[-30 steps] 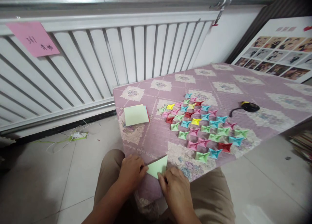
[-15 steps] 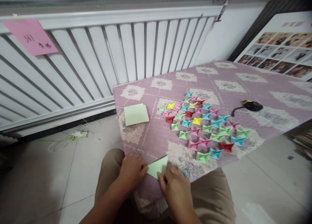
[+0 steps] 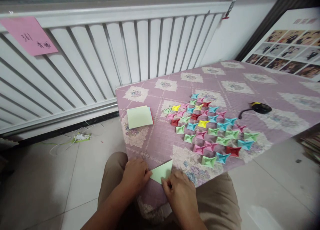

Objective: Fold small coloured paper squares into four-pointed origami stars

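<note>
A pale green sheet of paper folded into a triangle (image 3: 162,172) lies near the front corner of the table. My left hand (image 3: 137,174) is closed, its thumb and fingertips on the left point of the triangle. On the other side, my right hand (image 3: 180,189) has curled fingers, with the thumb pressing the paper's lower edge. Beyond the hands stand several small folded paper shapes (image 3: 203,124) in green, blue, pink, red and yellow, set close together in rows. To the left is a stack of square paper sheets (image 3: 139,117), pale green on top.
A purple floral tablecloth (image 3: 160,140) covers the table. A black object with a short cord-like tail (image 3: 261,107) rests at the right. Behind are a white radiator (image 3: 142,49) and a photo board (image 3: 287,49). A power strip (image 3: 82,137) with cables lies on the floor.
The view has shifted very slightly. Both hands and the folded paper hold the same position as before.
</note>
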Action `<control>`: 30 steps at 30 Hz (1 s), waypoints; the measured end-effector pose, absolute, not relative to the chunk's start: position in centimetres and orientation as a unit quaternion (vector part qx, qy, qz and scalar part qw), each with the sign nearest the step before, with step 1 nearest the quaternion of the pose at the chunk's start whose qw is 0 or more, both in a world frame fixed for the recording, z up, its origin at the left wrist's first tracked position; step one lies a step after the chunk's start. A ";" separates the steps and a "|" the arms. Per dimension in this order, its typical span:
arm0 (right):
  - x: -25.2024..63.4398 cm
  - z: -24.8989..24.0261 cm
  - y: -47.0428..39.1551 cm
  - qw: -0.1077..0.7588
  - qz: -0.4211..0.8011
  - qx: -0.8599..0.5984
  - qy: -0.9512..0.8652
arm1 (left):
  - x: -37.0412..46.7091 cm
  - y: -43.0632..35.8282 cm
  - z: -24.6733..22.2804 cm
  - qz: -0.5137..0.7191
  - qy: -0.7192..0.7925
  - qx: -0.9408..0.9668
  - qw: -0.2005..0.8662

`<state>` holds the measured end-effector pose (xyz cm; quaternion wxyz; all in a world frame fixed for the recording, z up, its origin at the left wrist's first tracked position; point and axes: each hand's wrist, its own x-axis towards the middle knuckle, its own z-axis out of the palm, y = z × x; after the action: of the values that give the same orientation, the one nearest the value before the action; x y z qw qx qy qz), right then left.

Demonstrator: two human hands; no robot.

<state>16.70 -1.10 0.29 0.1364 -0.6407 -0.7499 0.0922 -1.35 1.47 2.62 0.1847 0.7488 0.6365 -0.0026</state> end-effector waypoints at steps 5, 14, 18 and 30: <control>16.7 0.5 -1.0 0.129 0.094 -0.644 -0.748 | -1.3 1.7 2.6 -0.029 0.629 0.755 0.183; 16.7 0.5 -1.0 0.128 0.109 -0.645 -0.745 | -1.4 1.8 2.9 -0.049 0.624 0.757 0.187; 16.8 0.5 -1.2 0.143 0.117 -0.642 -0.745 | -1.6 1.6 2.7 -0.026 0.627 0.757 0.183; 17.2 0.0 -1.7 0.204 0.103 -0.621 -0.750 | -2.3 1.5 2.1 0.021 0.342 0.935 0.086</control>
<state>17.17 -1.73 0.05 0.2043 -0.6206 -0.7499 0.1034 -2.34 1.46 2.08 0.0857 0.9355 0.3422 0.0207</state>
